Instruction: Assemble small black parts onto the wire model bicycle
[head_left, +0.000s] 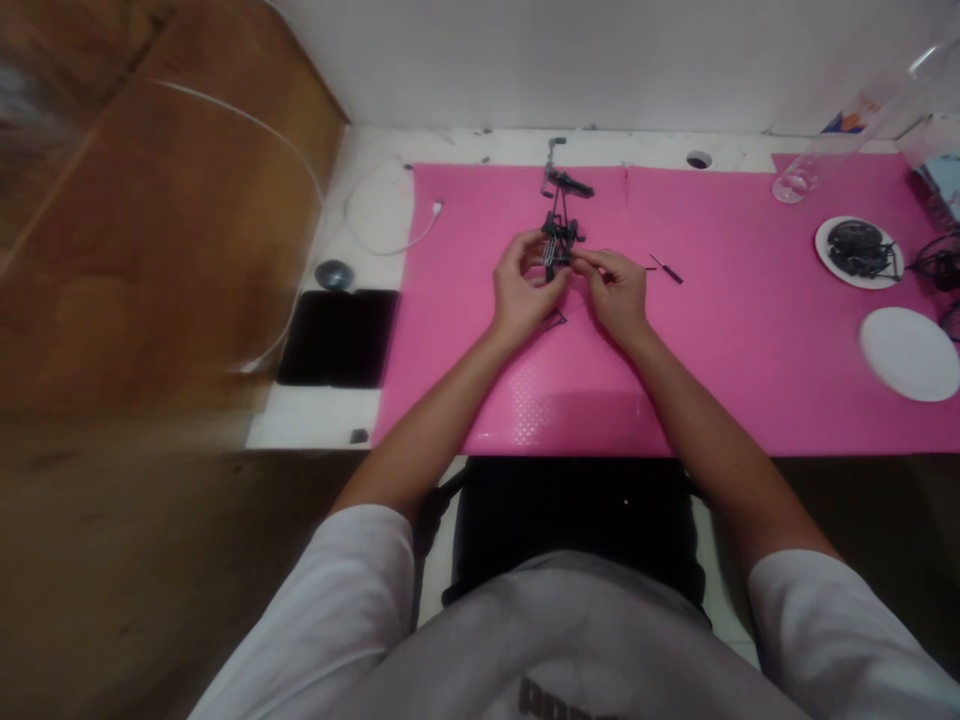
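Observation:
A small black model bicycle frame [561,212] stands over the pink mat, its handlebar end pointing away from me. My left hand [523,282] curls round its near end, where a silvery rack-like part shows between thumb and fingers. From the other side my right hand [616,290] pinches at the same end; whatever is between its fingertips is too small to make out. A short dark thin piece pokes out beside that hand. Just right of it lies a small screwdriver [667,270] with a dark handle. A little black bracket-shaped part [555,320] rests below my left hand.
The pink mat [750,380] covers most of the white table. At right are a white plate [823,262] of black parts, another white plate [911,355], dark wiry parts [941,265] and a clear bottle [796,185]. Left are a white cable [409,245] and a black flat case [337,340].

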